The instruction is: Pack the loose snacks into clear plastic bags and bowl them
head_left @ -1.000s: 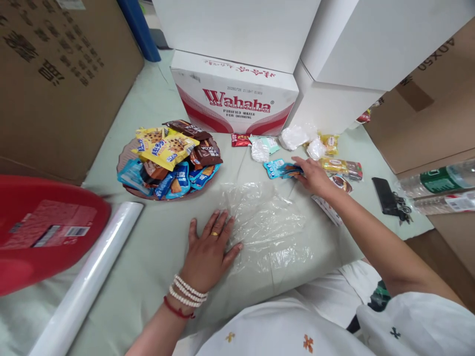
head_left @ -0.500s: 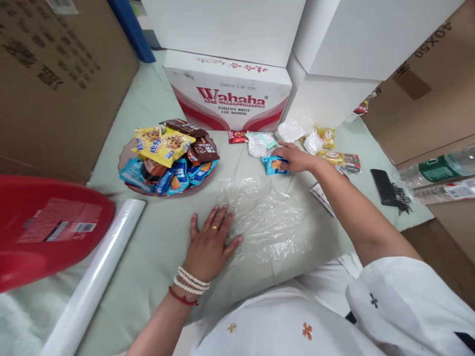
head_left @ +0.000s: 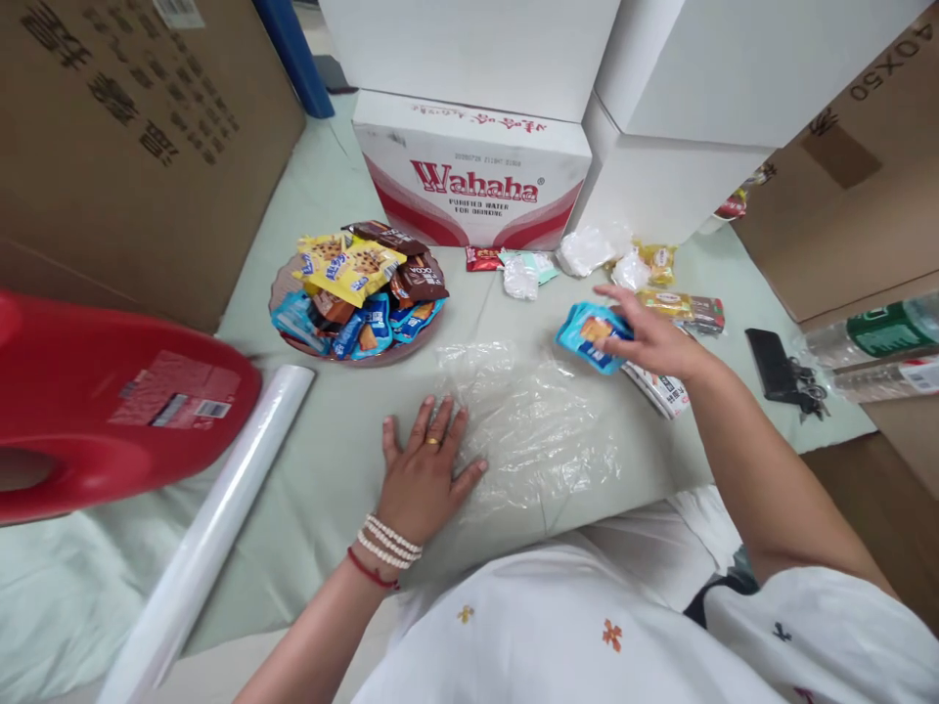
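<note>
My right hand [head_left: 652,337] holds a blue snack packet [head_left: 589,334] lifted just above the pale green tablecloth [head_left: 330,460], at the right edge of a crumpled clear plastic bag [head_left: 535,420]. My left hand [head_left: 429,474] lies flat, fingers spread, pressing the bag's left edge onto the cloth. A plate [head_left: 290,342] heaped with yellow, brown and blue snack packets [head_left: 359,284] stands beyond my left hand.
Loose snacks and white wrappers [head_left: 631,269] lie by a Wahaha box [head_left: 473,176] and white boxes. A plastic film roll [head_left: 212,533] and a red stool [head_left: 110,411] sit at the left. A phone with keys [head_left: 778,367] and bottles [head_left: 872,337] lie at the right. Cardboard boxes flank both sides.
My right hand closed on the blue packet, lifted it off the cloth and drew it back to the right. My left hand stayed flat on the bag.
</note>
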The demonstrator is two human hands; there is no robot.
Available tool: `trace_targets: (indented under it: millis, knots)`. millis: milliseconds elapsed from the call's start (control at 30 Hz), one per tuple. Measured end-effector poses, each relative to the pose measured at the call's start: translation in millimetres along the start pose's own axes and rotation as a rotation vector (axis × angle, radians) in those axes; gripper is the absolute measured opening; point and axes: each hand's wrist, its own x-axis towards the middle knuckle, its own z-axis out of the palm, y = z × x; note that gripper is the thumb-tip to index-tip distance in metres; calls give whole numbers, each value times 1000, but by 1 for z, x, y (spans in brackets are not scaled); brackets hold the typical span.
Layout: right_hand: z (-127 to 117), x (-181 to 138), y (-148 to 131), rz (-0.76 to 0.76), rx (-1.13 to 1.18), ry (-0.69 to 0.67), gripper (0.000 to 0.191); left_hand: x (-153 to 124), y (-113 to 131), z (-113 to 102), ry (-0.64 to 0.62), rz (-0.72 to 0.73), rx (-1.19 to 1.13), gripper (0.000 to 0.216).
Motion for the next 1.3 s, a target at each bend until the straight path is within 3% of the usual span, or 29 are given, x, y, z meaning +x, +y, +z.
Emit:
trace_targets:
  millis: [133,200,333,467,600,700,800,867,900,1000,1067,1133,1300]
  knots:
    - [28,0,-54,-314,158,-415,29,1,0,0,-11,6,-6,68]
    - [54,10,-67,-458,151,-496,19,2,-1,1,-18,4,-10,70]
    - [104,29,-59,-493,-45,-486,21,-2,-2,-3,27,-16,-13,79]
    - [128,32,-44,-441,-134,-379,48,-15,-4,-10,186,49,38,64]
    - [117,22,-36,-440,10,-259,60,-22,-14,-12,56,268,-34,59]
    - [93,-7,-29,-433,177,-130,56,-24,-27,-14,-40,258,-108,66]
    - [79,-58,-21,-425,256,-173,60,-27,-40,-19,-99,298,-176,75]
    - [85,-94,-14,-393,227,-236,72,-29,-46,-23,-144,348,-205,78]
    - [93,-110,-11,-369,199,-233,70,-29,-48,-23,-162,364,-206,76]
    - [121,-139,-3,-317,189,-73,30,-28,-49,-21,-168,344,-181,47]
    - [130,-142,-2,-300,235,29,18,-24,-48,-17,-128,288,-180,28]
    - [126,-133,-4,-277,285,63,19,-18,-45,-15,-75,217,-211,27]
    - [93,-81,-8,-122,400,-15,22,3,-36,-17,25,21,-320,35]
